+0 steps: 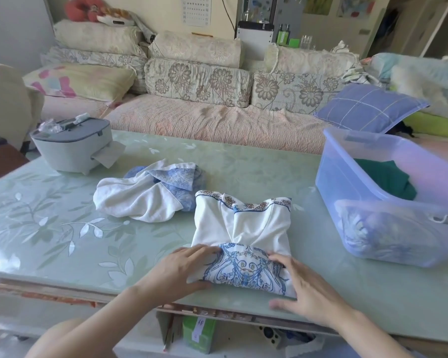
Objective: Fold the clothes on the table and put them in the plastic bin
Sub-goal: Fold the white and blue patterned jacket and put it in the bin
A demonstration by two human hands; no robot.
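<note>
1. My left grip (184, 270) lies released, fingers flat on the near left edge of the folded white-and-blue garment (241, 228).
2. My right grip (304, 288), also released, presses flat on its near right corner.
3. The garment lies on the surface (243, 161), near the plastic bin (347, 182).

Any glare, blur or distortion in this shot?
Head view: soft daylight; pale sheen on the glossy table at left; wide-angle curves the plastic bin and table edge; right hand looks slightly blurred; folded top is sharp.
</note>
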